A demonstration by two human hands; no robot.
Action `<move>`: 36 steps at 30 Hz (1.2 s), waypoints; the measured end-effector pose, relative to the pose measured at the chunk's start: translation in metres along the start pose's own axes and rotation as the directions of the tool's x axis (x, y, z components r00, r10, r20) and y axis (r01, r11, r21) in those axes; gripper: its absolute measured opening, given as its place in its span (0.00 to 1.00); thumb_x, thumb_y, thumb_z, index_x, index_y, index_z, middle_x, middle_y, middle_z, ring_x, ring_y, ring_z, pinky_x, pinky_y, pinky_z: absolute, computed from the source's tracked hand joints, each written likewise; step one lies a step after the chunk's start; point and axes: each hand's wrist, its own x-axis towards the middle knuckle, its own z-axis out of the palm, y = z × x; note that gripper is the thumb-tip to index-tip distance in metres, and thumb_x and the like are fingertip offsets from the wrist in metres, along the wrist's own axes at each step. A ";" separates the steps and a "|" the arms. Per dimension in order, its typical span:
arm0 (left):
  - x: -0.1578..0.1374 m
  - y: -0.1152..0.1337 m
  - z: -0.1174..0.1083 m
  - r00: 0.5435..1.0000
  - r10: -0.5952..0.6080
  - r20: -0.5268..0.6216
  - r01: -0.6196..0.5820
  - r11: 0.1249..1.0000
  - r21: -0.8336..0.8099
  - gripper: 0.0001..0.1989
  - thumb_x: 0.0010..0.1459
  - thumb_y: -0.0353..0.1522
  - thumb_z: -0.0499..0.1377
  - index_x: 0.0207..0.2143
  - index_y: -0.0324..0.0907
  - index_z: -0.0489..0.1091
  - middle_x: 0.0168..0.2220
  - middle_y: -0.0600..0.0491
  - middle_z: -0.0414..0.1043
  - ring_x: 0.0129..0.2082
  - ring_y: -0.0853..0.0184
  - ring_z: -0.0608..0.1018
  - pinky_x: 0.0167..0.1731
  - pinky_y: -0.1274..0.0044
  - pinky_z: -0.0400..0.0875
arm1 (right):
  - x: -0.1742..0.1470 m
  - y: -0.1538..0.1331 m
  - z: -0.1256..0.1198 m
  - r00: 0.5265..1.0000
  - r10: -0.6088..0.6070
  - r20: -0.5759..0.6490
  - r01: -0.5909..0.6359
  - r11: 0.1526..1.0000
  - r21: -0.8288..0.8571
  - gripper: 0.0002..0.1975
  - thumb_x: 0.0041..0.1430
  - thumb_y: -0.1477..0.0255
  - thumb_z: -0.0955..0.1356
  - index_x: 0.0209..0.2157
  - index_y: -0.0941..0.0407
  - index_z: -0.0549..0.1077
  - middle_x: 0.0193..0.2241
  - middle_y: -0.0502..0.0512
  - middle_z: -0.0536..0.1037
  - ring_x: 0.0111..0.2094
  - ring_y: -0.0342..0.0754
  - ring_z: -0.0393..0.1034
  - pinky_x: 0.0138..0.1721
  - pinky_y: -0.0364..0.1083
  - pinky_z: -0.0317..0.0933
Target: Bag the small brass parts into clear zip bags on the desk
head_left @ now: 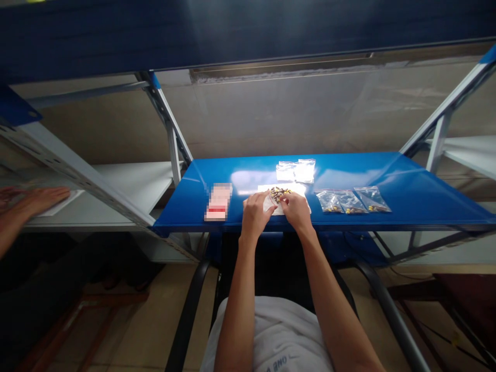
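Observation:
A small heap of dark and yellow capsules lies on a white sheet near the front of the blue shelf. My left hand rests at the heap's left side, fingers bent and thumb apart from them. From the right, my right hand reaches in with thumb and fingertips drawn together against the near edge of the heap. Anything between those fingertips is too small to make out. Clear zip bags with a few capsules in each lie to the right of the sheet.
Clear, pale-looking zip bags lie behind the sheet. A blurred pink and red flat item is on the left of the blue shelf. Metal uprights stand at both sides. Another person's hand rests on the left-hand shelf.

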 end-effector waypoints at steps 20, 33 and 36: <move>0.001 0.000 0.000 1.000 -0.014 0.008 0.014 1.000 0.018 0.25 0.61 0.32 0.70 0.60 0.45 0.72 0.57 0.44 0.78 0.58 0.52 0.78 0.56 0.62 0.72 | -0.006 -0.018 -0.007 0.993 0.120 -0.016 -0.121 0.991 -0.059 0.12 0.71 0.73 0.63 0.42 0.57 0.78 0.44 0.66 0.81 0.45 0.57 0.75 0.44 0.48 0.63; 0.003 0.005 -0.002 0.998 0.039 0.039 -0.037 0.997 -0.064 0.22 0.65 0.35 0.67 0.59 0.43 0.73 0.56 0.45 0.78 0.57 0.54 0.79 0.56 0.63 0.72 | -0.002 -0.023 -0.026 0.997 -0.072 0.012 0.062 0.917 0.393 0.12 0.63 0.65 0.68 0.35 0.55 0.83 0.29 0.54 0.82 0.30 0.49 0.72 0.37 0.46 0.62; 0.003 0.004 -0.001 0.999 0.028 0.035 -0.026 0.998 -0.054 0.24 0.63 0.34 0.69 0.60 0.44 0.72 0.56 0.45 0.78 0.58 0.53 0.78 0.57 0.62 0.71 | 0.000 -0.012 -0.023 0.998 0.024 -0.054 -0.003 0.937 0.350 0.14 0.64 0.67 0.67 0.42 0.56 0.82 0.29 0.54 0.82 0.30 0.50 0.73 0.37 0.46 0.62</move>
